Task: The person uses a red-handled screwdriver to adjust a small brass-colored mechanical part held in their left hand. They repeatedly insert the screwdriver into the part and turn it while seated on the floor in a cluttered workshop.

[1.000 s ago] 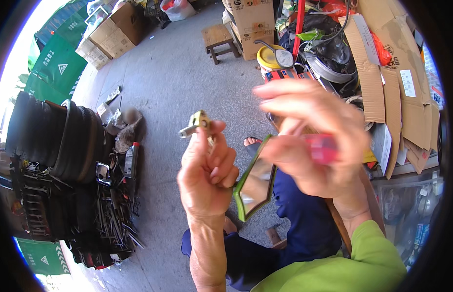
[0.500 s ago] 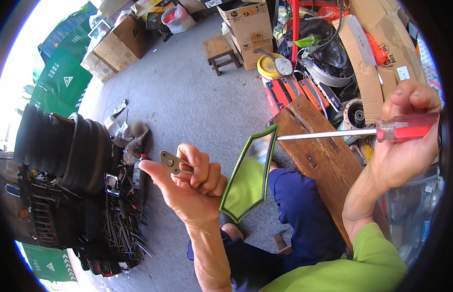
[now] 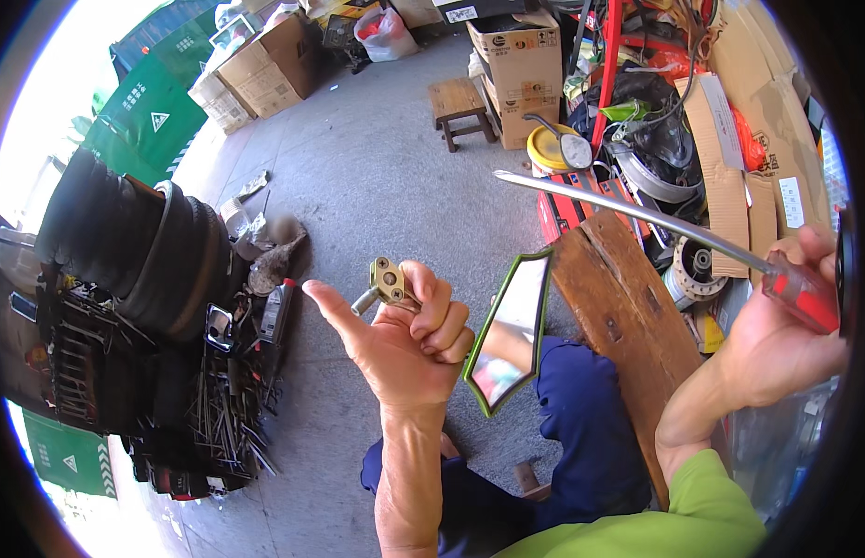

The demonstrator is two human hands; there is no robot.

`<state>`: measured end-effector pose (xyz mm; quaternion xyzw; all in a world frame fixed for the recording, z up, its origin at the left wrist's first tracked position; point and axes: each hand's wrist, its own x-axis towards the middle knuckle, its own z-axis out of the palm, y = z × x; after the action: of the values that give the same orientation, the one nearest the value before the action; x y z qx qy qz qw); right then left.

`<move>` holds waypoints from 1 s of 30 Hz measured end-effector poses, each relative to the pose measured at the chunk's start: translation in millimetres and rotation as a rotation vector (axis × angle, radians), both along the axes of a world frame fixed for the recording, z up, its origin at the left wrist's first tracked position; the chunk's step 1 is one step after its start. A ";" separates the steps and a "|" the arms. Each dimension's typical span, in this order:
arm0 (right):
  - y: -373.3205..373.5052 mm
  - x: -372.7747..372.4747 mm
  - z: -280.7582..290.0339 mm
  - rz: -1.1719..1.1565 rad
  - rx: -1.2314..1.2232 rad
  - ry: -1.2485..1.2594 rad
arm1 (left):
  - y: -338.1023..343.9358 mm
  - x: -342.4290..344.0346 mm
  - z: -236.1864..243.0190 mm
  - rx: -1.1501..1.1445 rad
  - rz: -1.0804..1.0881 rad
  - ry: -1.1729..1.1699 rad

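My left hand (image 3: 419, 349) is closed round the stem of a green-rimmed, angular rear-view mirror (image 3: 512, 339), its thumb sticking out to the left. The mirror glass, right of my fingers, reflects something pale. A brass-coloured clamp (image 3: 388, 281) with screw heads shows above my curled fingers, and a short metal pin juts from its left side. My right hand (image 3: 777, 344), at the right edge, grips the red and clear handle of a screwdriver (image 3: 637, 214). Its long steel shaft points up and left, with the tip in the air, apart from mirror and clamp.
A worn wooden bench (image 3: 628, 316) stands to the right of my knee. Stacked black tyres (image 3: 126, 251) and a heap of hand tools (image 3: 232, 409) are at left. Farther off are a small stool (image 3: 459, 104), a cardboard box (image 3: 516, 79) and a yellow-lidded bucket (image 3: 544, 149).
The screwdriver's shaft has swung from nearly level to slanting, its tip higher. My left hand has turned the mirror and clamp, so the pin now shows. The whole view has shifted slightly.
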<state>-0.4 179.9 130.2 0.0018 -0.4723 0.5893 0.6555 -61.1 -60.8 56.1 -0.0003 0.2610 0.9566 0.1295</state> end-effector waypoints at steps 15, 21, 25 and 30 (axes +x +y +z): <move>-36.9 6.0 -16.1 0.548 0.183 -0.140 | -1.9 2.6 -3.7 0.223 -0.231 0.141; -38.5 6.1 -16.5 0.566 0.188 -0.147 | -0.8 3.1 -3.5 0.233 -0.224 0.125; -36.8 5.9 -16.3 0.565 0.191 -0.158 | 0.3 2.9 -4.5 0.233 -0.231 0.156; -35.4 0.9 -11.6 0.536 0.244 -0.188 | -1.4 3.7 -4.7 0.024 -0.163 0.252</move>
<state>0.4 144.4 118.5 0.1502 -0.5809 0.6777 0.4252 -57.5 -62.2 51.3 0.1423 0.2629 0.9384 0.1730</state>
